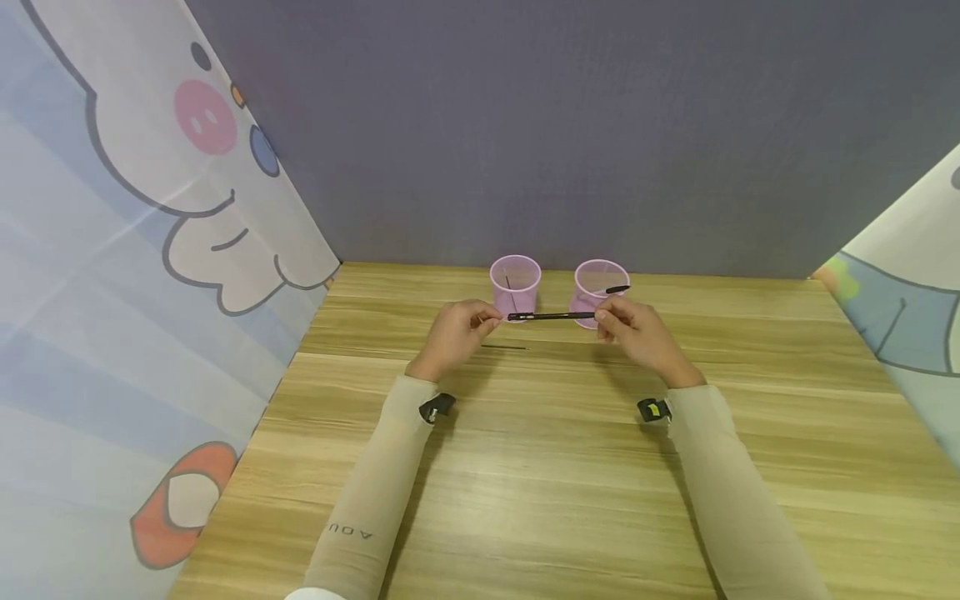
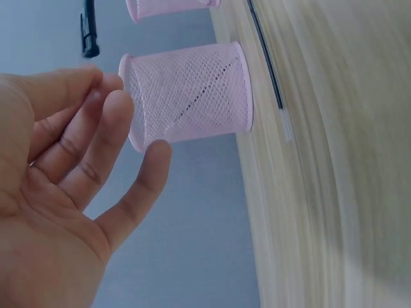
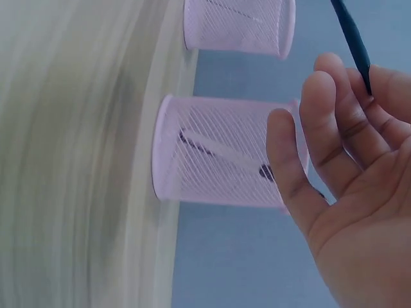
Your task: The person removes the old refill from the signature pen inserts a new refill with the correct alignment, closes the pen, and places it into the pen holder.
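My right hand pinches one end of a slim black pen, held level above the table. At the pen's clip end is my left hand, thumb and forefinger close together. In the left wrist view a small gap separates these fingertips from the pen, and nothing shows between them. A thin dark refill with a clear end lies on the table near the left hand. Behind the hands stand two pink mesh cups. The left cup holds a thin dark stick; the right cup holds a black-ended pen.
The wood-grain table stretches toward the person. A dark grey panel rises right behind the cups. Cartoon-printed curtains hang at both sides. Each wrist wears a black strap.
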`<state>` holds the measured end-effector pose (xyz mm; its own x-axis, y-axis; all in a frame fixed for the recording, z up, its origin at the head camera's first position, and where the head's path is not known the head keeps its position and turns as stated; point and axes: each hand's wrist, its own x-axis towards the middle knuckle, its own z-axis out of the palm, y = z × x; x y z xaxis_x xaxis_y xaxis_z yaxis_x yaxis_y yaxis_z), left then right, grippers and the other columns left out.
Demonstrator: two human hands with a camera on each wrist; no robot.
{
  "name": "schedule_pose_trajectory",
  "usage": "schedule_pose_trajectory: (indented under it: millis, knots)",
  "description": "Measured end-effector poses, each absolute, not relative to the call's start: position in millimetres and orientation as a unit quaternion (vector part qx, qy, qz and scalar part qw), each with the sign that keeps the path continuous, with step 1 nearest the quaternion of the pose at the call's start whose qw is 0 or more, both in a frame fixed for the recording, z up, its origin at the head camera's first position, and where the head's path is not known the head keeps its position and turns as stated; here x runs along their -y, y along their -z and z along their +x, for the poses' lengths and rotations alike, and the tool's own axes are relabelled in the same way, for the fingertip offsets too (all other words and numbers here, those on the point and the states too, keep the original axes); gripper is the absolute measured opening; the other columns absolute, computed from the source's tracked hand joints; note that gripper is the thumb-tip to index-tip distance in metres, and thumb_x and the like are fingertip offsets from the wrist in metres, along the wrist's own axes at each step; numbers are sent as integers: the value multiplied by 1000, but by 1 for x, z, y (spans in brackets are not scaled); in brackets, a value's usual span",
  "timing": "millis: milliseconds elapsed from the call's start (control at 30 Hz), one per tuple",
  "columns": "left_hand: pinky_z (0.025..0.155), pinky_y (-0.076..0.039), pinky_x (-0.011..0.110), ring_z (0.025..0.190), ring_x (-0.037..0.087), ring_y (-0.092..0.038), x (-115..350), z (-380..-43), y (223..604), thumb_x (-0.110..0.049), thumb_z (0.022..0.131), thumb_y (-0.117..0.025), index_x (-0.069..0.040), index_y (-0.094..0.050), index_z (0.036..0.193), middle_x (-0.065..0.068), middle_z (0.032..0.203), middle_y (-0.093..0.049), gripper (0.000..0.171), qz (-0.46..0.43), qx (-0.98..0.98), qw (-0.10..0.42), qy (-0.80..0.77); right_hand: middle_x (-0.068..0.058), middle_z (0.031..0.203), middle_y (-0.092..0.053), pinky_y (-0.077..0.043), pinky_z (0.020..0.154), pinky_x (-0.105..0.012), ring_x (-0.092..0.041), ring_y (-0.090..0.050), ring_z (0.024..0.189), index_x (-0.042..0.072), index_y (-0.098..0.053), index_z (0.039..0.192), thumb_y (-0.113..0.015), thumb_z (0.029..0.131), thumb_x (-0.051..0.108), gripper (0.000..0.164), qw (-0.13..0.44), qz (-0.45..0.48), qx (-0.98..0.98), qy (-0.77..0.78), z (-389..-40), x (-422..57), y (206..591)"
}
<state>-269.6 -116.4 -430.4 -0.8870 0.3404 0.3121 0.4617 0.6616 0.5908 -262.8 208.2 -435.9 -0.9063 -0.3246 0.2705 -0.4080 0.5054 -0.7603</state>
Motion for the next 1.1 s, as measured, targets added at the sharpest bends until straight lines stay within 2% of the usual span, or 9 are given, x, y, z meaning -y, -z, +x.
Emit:
schedule_pose_trajectory:
  millis: [133,267,533,667,800,933,1100]
  knots:
    - [69,-51,28,75,15,-62,121,-269,430,-15,98,-70,-9,-78,102,2,90,-76,11,-215,908,103,344,-19,81,-64,-52,62,-23,-16,-60,68,-2,-63,98,-53,105,5,14,72,199,855,-473,-262,-217,432]
    - [66,-49,28,71,15,-61,124,-270,431,-16,97,-71,-8,-78,101,1,85,-75,11,-208,908,116,346,-11,77,-65,-53,61,-21,-13,-61,65,-6,-64,102,-55,104,3,13,104,185,848,-486,-263,-226,426]
    - [65,-52,29,71,14,-63,127,-270,431,-18,97,-72,-11,-78,100,0,84,-75,10,-189,911,135,340,1,76,-67,-53,61,-17,-2,-61,64,-2,-66,103,-57,106,19,23,169,105,856,-477,-257,-240,410]
    - [65,-51,29,71,14,-63,129,-269,431,-19,97,-71,-12,-77,99,0,84,-74,9,-174,917,139,332,14,77,-64,-51,63,-14,2,-61,65,0,-64,109,-57,106,27,28,183,66,855,-481,-255,-246,404]
    - [64,-51,30,70,15,-63,129,-267,430,-18,97,-71,-12,-77,99,1,83,-74,9,-161,921,141,324,18,79,-62,-48,60,-13,4,-60,65,2,-64,114,-55,106,33,33,204,39,863,-460,-253,-251,400]
    - [63,-51,31,70,15,-63,130,-267,431,-18,96,-72,-11,-77,99,1,82,-74,9,-157,924,148,315,11,82,-64,-44,53,-15,4,-60,64,2,-65,115,-55,106,31,32,224,25,872,-435,-252,-252,396]
    - [63,-52,31,71,15,-64,130,-267,433,-19,96,-72,-12,-77,98,1,83,-73,9,-154,929,159,297,-13,91,-69,-43,49,-15,7,-57,62,1,-66,114,-56,106,28,30,232,26,882,-408,-253,-248,392]
